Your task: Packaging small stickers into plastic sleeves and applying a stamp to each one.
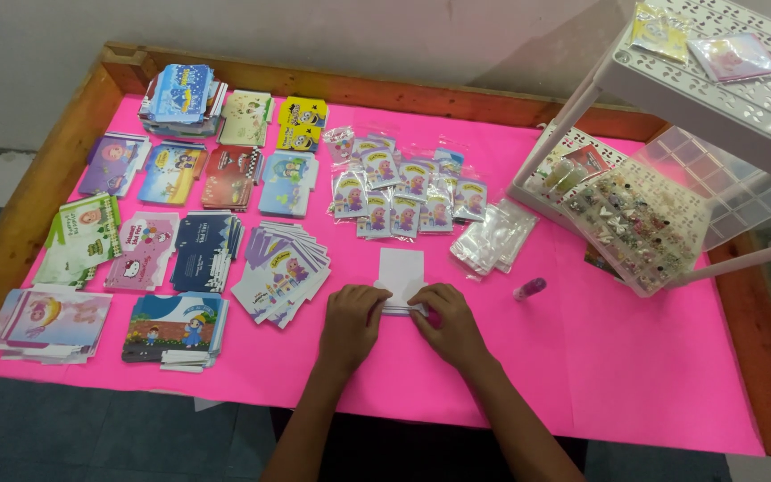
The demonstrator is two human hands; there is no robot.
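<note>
From above, both hands meet at the near middle of the pink table cover (635, 375). The left hand (351, 319) and right hand (451, 323) press fingertips together on a white folded card (401, 272). Stacks of printed cards (280, 261) lie left, clear packets (495, 234) and a small purple bottle (530, 287) right, a bead organizer (644, 223) farther right.

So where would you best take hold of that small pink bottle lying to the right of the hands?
Probably from above, pinching the middle of the small pink bottle across its narrow width. It lies on its side on the pink table cover, with bare cover all around it, and the right hand is the closer one.
</note>
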